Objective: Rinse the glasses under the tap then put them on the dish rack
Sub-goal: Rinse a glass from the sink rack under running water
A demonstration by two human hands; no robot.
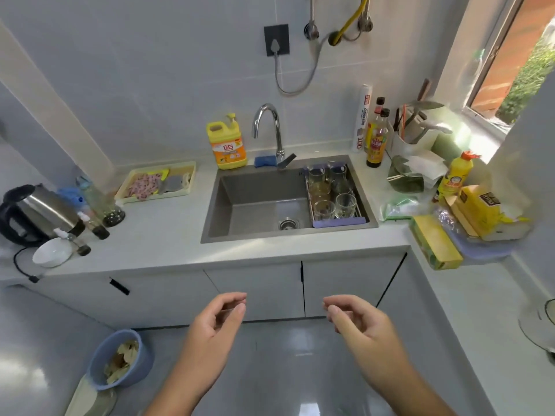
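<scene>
Left hand (216,322) and right hand (357,322) hover near, fingers loosely curled, holding nothing. The glasses (330,193) stand upright in the dish rack (339,222) at the right end of the sink (249,187), far ahead and a touch right of the fingers. So the right hand looks nearer, with the tap (268,124) off to their far left.

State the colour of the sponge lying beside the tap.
Blue. The sponge shows best in the head view, just left of the tap.
</scene>
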